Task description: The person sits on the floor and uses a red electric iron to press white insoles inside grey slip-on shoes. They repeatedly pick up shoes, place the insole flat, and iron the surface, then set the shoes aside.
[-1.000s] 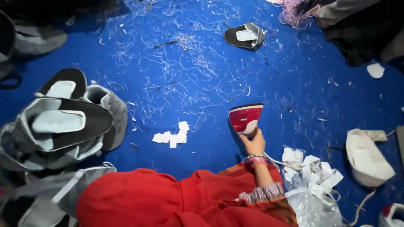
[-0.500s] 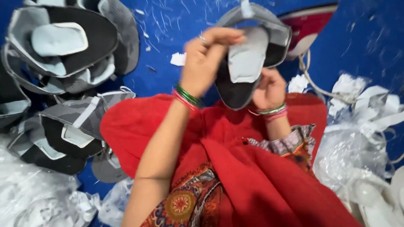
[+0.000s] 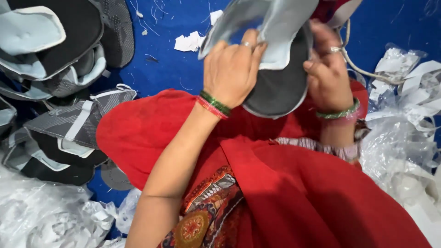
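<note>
Up at 12 o'clock, held above the red lap (image 3: 285,193): shoe upper (image 3: 275,59), grey and black with a pale lining, long axis running roughly 1 to 7 o'clock. Left hand (image 3: 232,69) closed over its 9 o'clock edge, fingers curled onto the lining; right hand (image 3: 328,73) gripping the 3 o'clock edge, thumb on the dark face. Both equally near, touching it. More uppers (image 3: 59,55) piled at 9 to 10 o'clock on the blue floor (image 3: 170,69); white scraps (image 3: 404,119) at 3 o'clock. Compared with half a second ago: upper raised higher and closer, hands spread wider across it.
</note>
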